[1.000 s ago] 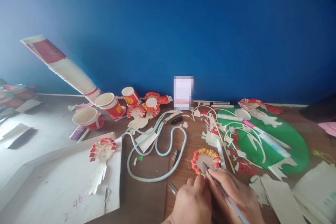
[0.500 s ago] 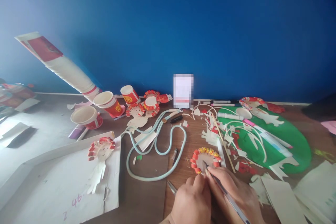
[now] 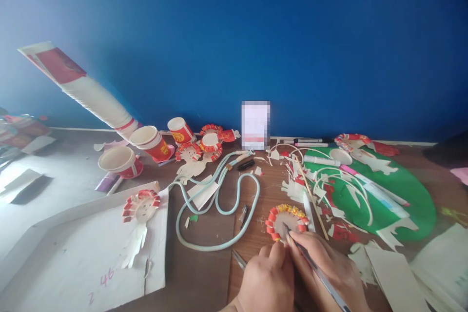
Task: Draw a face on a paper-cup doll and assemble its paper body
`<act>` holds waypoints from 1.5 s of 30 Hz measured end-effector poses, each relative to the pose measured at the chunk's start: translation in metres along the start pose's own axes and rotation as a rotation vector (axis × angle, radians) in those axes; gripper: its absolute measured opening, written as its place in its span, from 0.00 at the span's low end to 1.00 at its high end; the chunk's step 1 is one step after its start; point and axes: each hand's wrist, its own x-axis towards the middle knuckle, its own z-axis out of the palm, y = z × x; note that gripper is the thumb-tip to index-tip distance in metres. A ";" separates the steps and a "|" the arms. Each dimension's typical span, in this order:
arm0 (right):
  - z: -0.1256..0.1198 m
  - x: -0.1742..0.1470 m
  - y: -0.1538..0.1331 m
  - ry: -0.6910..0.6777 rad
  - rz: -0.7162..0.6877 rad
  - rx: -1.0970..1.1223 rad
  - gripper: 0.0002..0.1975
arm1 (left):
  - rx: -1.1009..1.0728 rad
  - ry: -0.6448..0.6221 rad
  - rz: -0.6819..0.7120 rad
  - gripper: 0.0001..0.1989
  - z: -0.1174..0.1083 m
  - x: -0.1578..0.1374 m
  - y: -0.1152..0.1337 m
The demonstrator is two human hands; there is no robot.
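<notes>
A round paper cutout (image 3: 281,228) with a rim of curled red and yellow strips lies on the brown table. My right hand (image 3: 329,263) grips a pen (image 3: 323,278), its tip touching the plain middle of the cutout. Close beside it, my left hand (image 3: 268,275) is closed with curled fingers on the cutout's lower edge; the part under the fingers is hidden. Just left of that hand, a pointed metal tip (image 3: 239,259) sticks out, the rest of it covered. A similar finished-looking cutout with face dots (image 3: 142,208) rests on the white cardboard at left.
A pale blue cord (image 3: 218,247) loops across the table. Red paper cups (image 3: 146,142) and more curled-rim cutouts (image 3: 189,152) stand at the back left. On the right are paper scraps, a thin stick (image 3: 310,195), markers (image 3: 373,187) and a green sheet (image 3: 417,209). A blue wall (image 3: 234,48) rises behind.
Very little differs. Both hands keep their hold on the cutout and pen, and the pen tip stays on nearly the same spot; the view has shifted slightly.
</notes>
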 end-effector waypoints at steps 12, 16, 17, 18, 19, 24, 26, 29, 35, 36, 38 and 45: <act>0.003 -0.007 0.004 -0.031 0.008 0.019 0.11 | -0.052 -0.066 -0.060 0.14 -0.004 0.002 0.002; 0.004 -0.008 0.004 -0.038 0.005 0.020 0.12 | -0.064 -0.074 -0.054 0.13 -0.007 0.002 0.003; 0.004 -0.008 0.004 -0.044 -0.001 0.019 0.12 | -0.066 -0.080 -0.060 0.13 -0.007 0.003 0.003; 0.003 -0.008 0.004 -0.047 -0.007 0.017 0.12 | -0.066 -0.089 -0.065 0.13 -0.008 0.003 0.003; 0.003 -0.008 0.004 -0.049 -0.010 0.015 0.12 | -0.063 -0.099 -0.069 0.13 -0.009 0.003 0.004; 0.002 -0.010 0.005 -0.059 0.008 0.010 0.13 | -0.061 -0.127 -0.077 0.14 -0.011 0.004 0.005; 0.002 -0.012 0.005 -0.073 0.029 0.010 0.13 | -0.062 -0.132 -0.066 0.14 -0.011 0.003 0.005; 0.001 -0.011 0.004 -0.084 0.054 0.012 0.13 | -0.054 -0.141 -0.058 0.15 -0.012 0.003 0.005; -0.003 0.001 -0.003 -0.037 0.052 0.016 0.10 | -0.059 -0.145 -0.060 0.14 -0.013 0.004 0.004; -0.003 0.002 -0.003 -0.035 0.048 0.015 0.10 | -0.060 -0.144 -0.063 0.14 -0.013 0.004 0.005; -0.004 0.003 -0.004 -0.032 0.039 0.014 0.10 | -0.057 -0.133 -0.068 0.13 -0.013 0.004 0.005; -0.003 0.003 -0.005 -0.021 0.048 0.002 0.09 | -0.075 -0.124 -0.064 0.14 -0.013 0.004 0.005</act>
